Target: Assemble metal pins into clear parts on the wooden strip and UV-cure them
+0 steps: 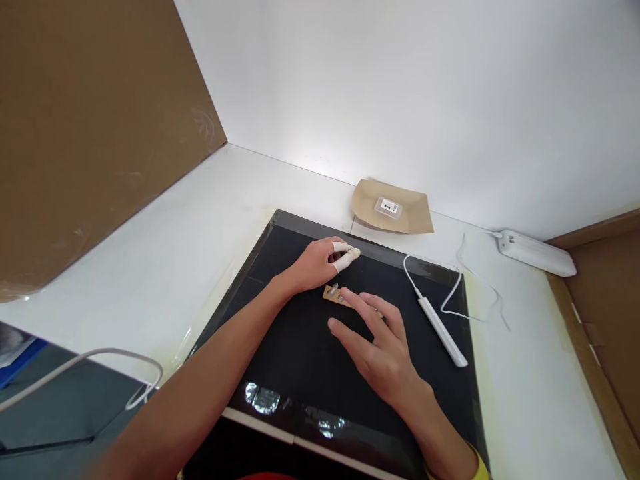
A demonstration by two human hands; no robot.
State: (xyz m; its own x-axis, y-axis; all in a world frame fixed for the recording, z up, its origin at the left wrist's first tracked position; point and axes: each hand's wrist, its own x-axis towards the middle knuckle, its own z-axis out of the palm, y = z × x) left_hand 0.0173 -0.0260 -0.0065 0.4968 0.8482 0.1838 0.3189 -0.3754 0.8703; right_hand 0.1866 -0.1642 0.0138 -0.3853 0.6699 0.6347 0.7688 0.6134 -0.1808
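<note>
My left hand (320,261) is over the far part of the black mat (300,360), with white finger cots on its thumb and forefinger. Those two fingertips are pinched together; whatever may be between them is too small to name. Just nearer to me lies a narrow tan strip (329,294) with a small clear or metallic piece (333,289) sticking up from it. My right hand (383,353) hovers by the strip's right part and hides some of it. Its fingers are apart and hold nothing I can see.
A brown paper tray (417,210) with a small labelled clear case (389,207) stands at the back. To the right, a white pen-like device (443,332) lies on the mat, its cable running towards a white power strip (537,253). Brown panels flank both sides.
</note>
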